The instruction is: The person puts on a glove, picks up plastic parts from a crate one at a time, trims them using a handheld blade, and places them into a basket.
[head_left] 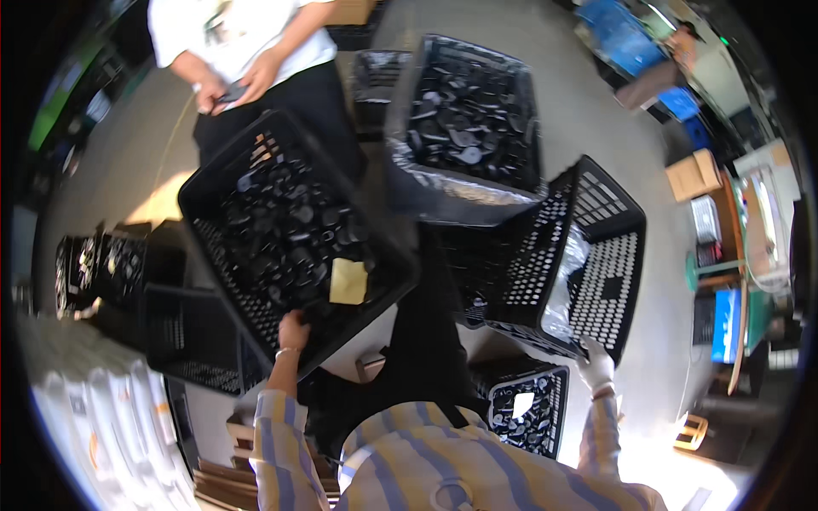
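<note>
A big black plastic basket [200, 223] full of small black parts [290, 230] stands in front of me on the left. My left hand [294, 330] reaches in at its near side, fingers curled among the dark parts; what they hold cannot be made out. A yellow paper slip [348, 282] lies on the parts close by. On the right, a black perforated basket [609, 298] leans tilted, with a clear plastic liner [567, 281] inside. My right hand [595, 366], in a white glove, is closed on this basket's near rim.
A lined bin [464, 200] of black parts stands far centre. Another person [256, 60] stands beyond the left basket, holding a small dark object. A smaller parts basket [554, 409] with a white slip sits by my right side. More black baskets [187, 341] stand left.
</note>
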`<state>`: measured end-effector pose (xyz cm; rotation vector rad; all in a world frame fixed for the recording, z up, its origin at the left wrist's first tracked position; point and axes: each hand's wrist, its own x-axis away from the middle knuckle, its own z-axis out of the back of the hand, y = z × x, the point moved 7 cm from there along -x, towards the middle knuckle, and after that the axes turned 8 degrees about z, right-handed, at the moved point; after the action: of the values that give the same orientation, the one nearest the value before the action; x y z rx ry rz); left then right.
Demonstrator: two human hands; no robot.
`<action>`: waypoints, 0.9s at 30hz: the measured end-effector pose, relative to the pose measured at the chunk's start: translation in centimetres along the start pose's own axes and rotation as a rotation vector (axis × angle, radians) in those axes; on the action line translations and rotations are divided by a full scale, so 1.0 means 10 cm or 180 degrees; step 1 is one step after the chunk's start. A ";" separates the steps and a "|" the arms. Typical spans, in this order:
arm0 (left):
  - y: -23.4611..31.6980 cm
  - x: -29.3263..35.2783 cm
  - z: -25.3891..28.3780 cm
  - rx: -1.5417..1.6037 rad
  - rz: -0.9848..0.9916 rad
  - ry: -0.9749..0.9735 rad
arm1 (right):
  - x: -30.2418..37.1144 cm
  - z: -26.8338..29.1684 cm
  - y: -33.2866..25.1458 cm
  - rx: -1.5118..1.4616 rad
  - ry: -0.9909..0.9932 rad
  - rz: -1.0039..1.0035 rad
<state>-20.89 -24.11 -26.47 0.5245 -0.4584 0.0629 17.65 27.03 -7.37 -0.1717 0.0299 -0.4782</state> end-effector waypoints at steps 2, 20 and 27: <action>-0.02 0.08 0.18 0.1355 0.0391 0.0079 | -0.25 0.36 -0.36 -0.0139 0.0618 0.0437; 0.61 0.82 0.83 0.4725 -0.0142 -0.0014 | -1.81 -1.09 -4.63 -0.3283 -0.2568 0.1653; 1.59 1.54 1.55 0.5340 -0.1662 -0.0624 | -1.88 -1.01 -4.34 -0.4853 -0.2516 0.0536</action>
<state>-16.16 -18.89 -0.41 2.2978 -0.3590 -0.1324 -19.47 -3.80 -10.11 -1.8260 -0.3767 -0.0991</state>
